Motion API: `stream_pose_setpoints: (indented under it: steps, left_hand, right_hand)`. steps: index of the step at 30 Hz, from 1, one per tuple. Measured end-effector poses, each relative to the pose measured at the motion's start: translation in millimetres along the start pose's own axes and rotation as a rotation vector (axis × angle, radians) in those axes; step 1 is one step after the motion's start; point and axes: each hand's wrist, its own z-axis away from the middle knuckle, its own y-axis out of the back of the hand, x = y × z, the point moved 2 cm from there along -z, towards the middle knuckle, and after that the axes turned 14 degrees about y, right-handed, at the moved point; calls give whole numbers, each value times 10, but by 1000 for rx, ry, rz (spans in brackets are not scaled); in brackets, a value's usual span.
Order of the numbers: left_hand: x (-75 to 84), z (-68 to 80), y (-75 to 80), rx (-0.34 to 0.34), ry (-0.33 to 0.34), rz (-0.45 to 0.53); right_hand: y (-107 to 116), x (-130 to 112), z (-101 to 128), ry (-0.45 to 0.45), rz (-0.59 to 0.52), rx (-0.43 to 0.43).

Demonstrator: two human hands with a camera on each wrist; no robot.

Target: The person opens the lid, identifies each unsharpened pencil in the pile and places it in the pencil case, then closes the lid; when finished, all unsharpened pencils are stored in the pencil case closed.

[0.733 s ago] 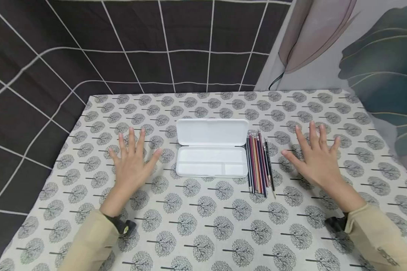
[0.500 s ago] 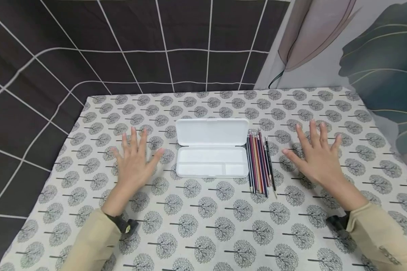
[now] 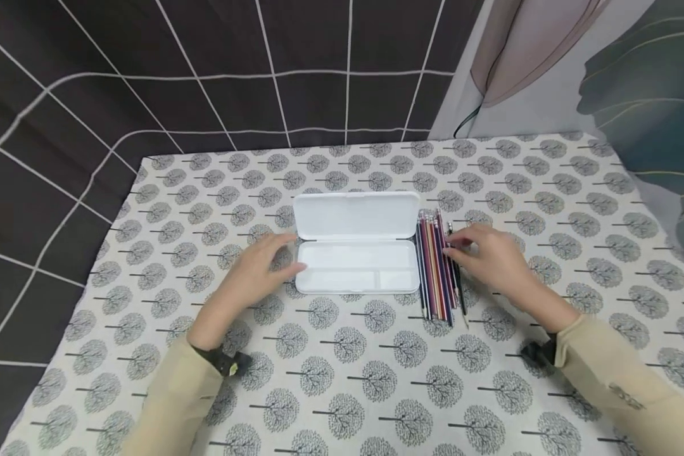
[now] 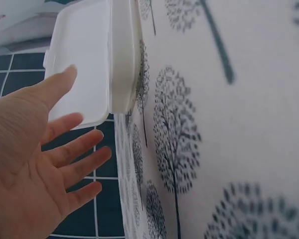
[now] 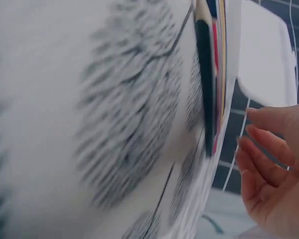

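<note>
The white rectangular two-part case (image 3: 353,254) looks to be moulded plastic, smooth throughout, with a soft satin sheen on its lid and walls. The slim multicoloured pencils (image 3: 436,278) have smooth painted barrels; at one sharpened end, bare pale wood shows matt — too blurred to read the grain. Beneath lies an off-white tree-printed tablecloth (image 3: 350,354), woven-looking and matt. The black white-gridded hanging (image 3: 310,47) is dull, softly rippled cloth, and the grey-green leaf-patterned drape (image 3: 655,107) likewise looks like matt fabric. Beige sleeves (image 3: 173,386) are plain matt cloth — lightly creased, without shine.
</note>
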Motion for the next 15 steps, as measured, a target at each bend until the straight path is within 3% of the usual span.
stream_pose_setpoints:
  steps: [3,7,11,15]
  left_hand:
    - [39,-68,33,-30,-24,-3]
    - [57,-121,40,-135,-31,14]
    - [57,-149,11,-226,-21,16]
    - [52,-167,-18,-247,-23,9]
  right_hand:
    - [-42,-64,-121,-33,-14,-78]
    - [-126,-107,-193,-100,-11,-166]
    - [-213,-123,-208,-129,-12,-187]
    - [-265,-132,-201,-136,7,-196]
